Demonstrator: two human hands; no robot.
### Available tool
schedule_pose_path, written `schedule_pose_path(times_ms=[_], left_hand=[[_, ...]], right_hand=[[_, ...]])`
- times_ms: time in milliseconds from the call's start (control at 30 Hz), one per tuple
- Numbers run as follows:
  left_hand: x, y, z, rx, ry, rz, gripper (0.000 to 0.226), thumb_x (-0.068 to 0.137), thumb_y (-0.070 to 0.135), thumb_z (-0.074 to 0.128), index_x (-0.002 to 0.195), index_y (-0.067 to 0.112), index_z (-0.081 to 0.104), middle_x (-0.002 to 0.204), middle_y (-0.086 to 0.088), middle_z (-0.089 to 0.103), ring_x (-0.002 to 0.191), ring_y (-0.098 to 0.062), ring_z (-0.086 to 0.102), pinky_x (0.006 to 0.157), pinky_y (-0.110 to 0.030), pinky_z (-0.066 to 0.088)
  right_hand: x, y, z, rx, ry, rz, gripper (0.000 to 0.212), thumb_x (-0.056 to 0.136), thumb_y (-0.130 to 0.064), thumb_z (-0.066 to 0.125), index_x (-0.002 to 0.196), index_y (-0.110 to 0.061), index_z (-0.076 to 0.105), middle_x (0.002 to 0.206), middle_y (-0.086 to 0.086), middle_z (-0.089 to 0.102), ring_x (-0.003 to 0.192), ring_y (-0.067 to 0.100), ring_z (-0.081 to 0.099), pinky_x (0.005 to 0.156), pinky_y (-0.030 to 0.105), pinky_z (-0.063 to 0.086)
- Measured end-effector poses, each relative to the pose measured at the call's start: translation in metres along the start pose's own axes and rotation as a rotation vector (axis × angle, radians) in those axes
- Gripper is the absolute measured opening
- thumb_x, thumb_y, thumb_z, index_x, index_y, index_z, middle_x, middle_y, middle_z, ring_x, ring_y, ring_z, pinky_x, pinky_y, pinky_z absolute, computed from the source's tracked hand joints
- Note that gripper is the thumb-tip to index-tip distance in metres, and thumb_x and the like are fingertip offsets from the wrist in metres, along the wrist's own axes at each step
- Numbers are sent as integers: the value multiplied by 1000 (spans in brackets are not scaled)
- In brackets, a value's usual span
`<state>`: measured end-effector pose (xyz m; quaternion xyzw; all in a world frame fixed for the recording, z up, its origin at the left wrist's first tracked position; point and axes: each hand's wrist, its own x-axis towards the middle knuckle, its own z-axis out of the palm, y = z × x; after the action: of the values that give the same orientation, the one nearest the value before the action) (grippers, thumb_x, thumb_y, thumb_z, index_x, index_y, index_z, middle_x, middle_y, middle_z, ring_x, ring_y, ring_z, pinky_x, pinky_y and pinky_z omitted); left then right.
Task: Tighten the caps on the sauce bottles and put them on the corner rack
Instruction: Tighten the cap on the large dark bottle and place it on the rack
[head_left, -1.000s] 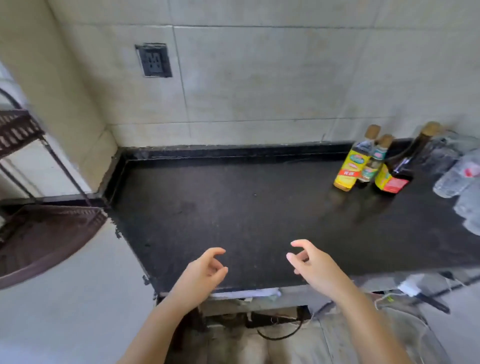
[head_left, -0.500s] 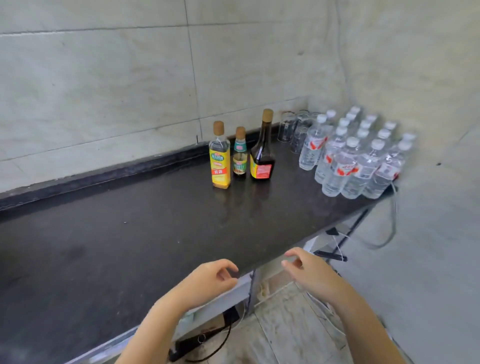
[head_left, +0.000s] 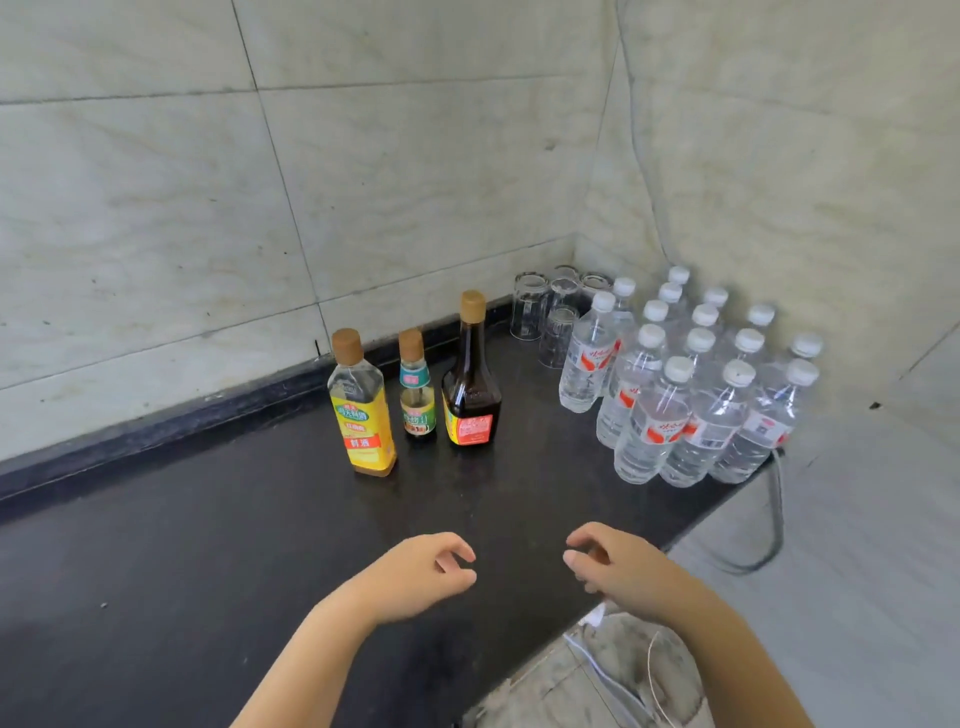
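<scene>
Three sauce bottles with tan caps stand upright in a row on the black counter (head_left: 208, 545) near the back wall: a yellow-labelled bottle (head_left: 362, 410), a small green-labelled bottle (head_left: 416, 396) and a dark bottle with a red label (head_left: 470, 384). My left hand (head_left: 421, 574) hovers over the counter in front of them, fingers loosely curled, holding nothing. My right hand (head_left: 618, 566) floats beside it, also curled and holding nothing. Both hands are well short of the bottles. The corner rack is out of view.
A block of several clear water bottles (head_left: 691, 384) with white caps fills the counter's right end. Upturned drinking glasses (head_left: 545, 312) stand in the back corner. A cable (head_left: 774, 519) hangs off the counter's right edge. Tiled walls close the back and right.
The view has swung right from the rack side to the bottles and moved closer. Both hands have advanced over the counter towards the sauce bottles, still holding nothing.
</scene>
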<state>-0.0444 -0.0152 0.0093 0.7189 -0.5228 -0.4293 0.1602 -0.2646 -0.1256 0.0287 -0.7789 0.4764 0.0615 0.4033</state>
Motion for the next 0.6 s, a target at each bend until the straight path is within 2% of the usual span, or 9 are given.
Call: schedule_pose_path(times_ms=[67, 133, 233, 333, 400, 467, 533, 600], left_hand=[[22, 2, -23, -24, 98, -13, 22, 88, 36, 53, 109, 29, 56, 94, 11, 59, 87, -5, 58, 73, -15, 42], [40, 4, -37, -43, 189, -42, 22, 88, 34, 53, 109, 28, 56, 97, 8, 61, 90, -8, 59, 71, -13, 42], [61, 11, -42, -94, 221, -54, 24, 88, 33, 54, 111, 27, 56, 99, 6, 62, 91, -7, 59, 72, -14, 43], [87, 24, -48, -122, 261, -61, 34, 88, 32, 54, 122, 26, 50, 103, 6, 61, 92, -6, 58, 77, -17, 46], [107, 36, -56, -135, 398, -74, 47, 88, 31, 55, 132, 26, 39, 116, 3, 56, 101, -10, 56, 87, -24, 48], [127, 51, -63, -171, 605, -95, 57, 88, 30, 56, 139, 25, 30, 131, -2, 48, 115, -15, 51, 95, -29, 45], [145, 64, -70, -228, 783, -92, 60, 88, 29, 57, 140, 23, 27, 140, -3, 41, 125, -17, 45, 100, -30, 40], [164, 74, -77, -249, 863, -70, 59, 87, 29, 58, 138, 22, 30, 140, -3, 43, 126, -16, 43, 99, -28, 37]], right_hand=[[23, -1, -17, 21, 83, -2, 31, 93, -39, 47, 119, -22, 51, 101, -4, 62, 94, 12, 61, 83, 23, 45], [42, -7, -27, -6, 74, -7, 30, 94, -39, 46, 119, -23, 50, 101, -5, 61, 93, 11, 60, 83, 22, 44], [69, -22, -41, -36, 7, -67, 26, 93, -39, 46, 114, -25, 53, 102, -5, 63, 91, 9, 62, 83, 23, 49], [107, -39, -72, -80, 42, -123, 24, 93, -39, 45, 110, -26, 55, 101, -3, 64, 91, 11, 63, 85, 28, 51], [138, -56, -98, -121, 82, -193, 28, 94, -39, 44, 116, -24, 54, 101, -3, 64, 93, 12, 62, 86, 31, 50], [165, -82, -123, -133, 147, -296, 35, 95, -39, 44, 125, -23, 48, 104, -4, 61, 96, 14, 60, 83, 29, 46], [185, -111, -142, -134, 201, -450, 44, 94, -40, 46, 135, -24, 39, 117, 0, 56, 99, 16, 58, 82, 28, 42], [200, -138, -154, -172, 164, -625, 51, 93, -41, 47, 140, -27, 31, 129, 3, 48, 100, 18, 59, 87, 32, 45]])
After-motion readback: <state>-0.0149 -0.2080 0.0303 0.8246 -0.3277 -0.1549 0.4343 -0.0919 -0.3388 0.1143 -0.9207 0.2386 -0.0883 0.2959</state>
